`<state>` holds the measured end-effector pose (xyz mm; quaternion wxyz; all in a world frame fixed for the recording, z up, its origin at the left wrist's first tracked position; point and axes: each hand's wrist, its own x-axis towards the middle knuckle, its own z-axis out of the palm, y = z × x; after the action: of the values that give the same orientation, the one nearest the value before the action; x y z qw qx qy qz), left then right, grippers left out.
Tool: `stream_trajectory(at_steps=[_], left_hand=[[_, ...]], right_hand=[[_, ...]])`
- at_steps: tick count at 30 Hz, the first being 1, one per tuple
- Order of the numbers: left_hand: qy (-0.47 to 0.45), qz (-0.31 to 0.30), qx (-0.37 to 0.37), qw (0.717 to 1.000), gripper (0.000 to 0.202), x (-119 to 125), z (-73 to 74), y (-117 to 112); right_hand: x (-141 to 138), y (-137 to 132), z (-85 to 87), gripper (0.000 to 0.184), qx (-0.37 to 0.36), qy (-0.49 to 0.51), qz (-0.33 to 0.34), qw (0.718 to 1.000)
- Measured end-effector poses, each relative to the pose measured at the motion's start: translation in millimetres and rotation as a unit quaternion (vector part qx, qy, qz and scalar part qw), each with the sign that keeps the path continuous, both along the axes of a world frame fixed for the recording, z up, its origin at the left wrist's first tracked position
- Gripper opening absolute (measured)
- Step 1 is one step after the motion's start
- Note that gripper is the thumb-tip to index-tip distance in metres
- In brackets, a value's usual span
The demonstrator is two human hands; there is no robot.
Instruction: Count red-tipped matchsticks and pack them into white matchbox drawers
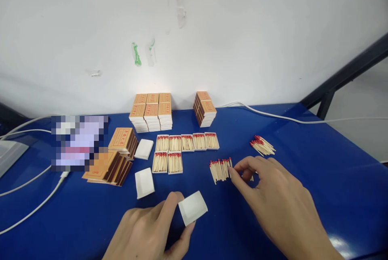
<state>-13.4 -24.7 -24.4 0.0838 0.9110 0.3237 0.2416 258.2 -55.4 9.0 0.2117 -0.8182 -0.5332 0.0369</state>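
My left hand (148,227) grips an empty white matchbox tray (194,207) between thumb and fingers, tilted with its hollow side up. At the right end of a loose row of red-headed matches (220,170), my right hand (268,189) is closed in a pinch on a match (230,162). The curled fingers partly hide what lies beneath them. Two more empty trays (144,182) rest left of centre. Behind the hands stand several trays filled with matches (175,163), set in two rows. A small heap of matches (263,145) lies farther right.
Stacked closed matchboxes (151,110) stand near the wall, with a smaller stack (205,108) to their right. Orange matchbox sleeves (121,143) are piled at left, beside a blurred-out phone (83,139). White cables (273,114) cross the blue table (75,219).
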Motion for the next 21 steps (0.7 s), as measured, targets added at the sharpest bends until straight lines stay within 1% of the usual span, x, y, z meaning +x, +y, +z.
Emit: stream_trajectory(at_steps=[4, 6, 10, 13, 15, 18, 21], left_hand=[[-0.001, 0.003, -0.001, 1.0, 0.012, 0, 0.1, 0], [0.0, 0.002, -0.005, 1.0, 0.011, -1, -0.2, 0], [0.01, 0.001, -0.023, 1.0, 0.012, -3, -1.8, -1], [0.005, 0.0, -0.026, 1.0, 0.012, -3, -2.4, -1], [-0.001, 0.0, -0.025, 1.0, 0.01, -3, -1.7, -1], [0.002, 0.0, -0.027, 1.0, 0.009, -2, 0.2, -1], [0.008, 0.002, -0.031, 0.999, 0.01, -3, 0.5, -2]], right_hand=[[-5, 5, 4.8, 0.041, -0.014, 0.007, 0.015, 1.0], [-8, 6, 6.3, 0.043, -0.024, 0.011, 0.019, 0.999], [-9, 6, 6.1, 0.058, -0.031, 0.007, 0.013, 0.999], [-3, 1, 3.8, 0.069, -0.028, 0.007, 0.007, 1.0], [5, -5, 2.0, 0.072, -0.026, 0.009, -0.006, 1.0], [19, -16, -0.5, 0.072, -0.017, 0.013, -0.044, 0.999], [27, -26, -2.6, 0.07, -0.002, -0.008, -0.082, 0.997]])
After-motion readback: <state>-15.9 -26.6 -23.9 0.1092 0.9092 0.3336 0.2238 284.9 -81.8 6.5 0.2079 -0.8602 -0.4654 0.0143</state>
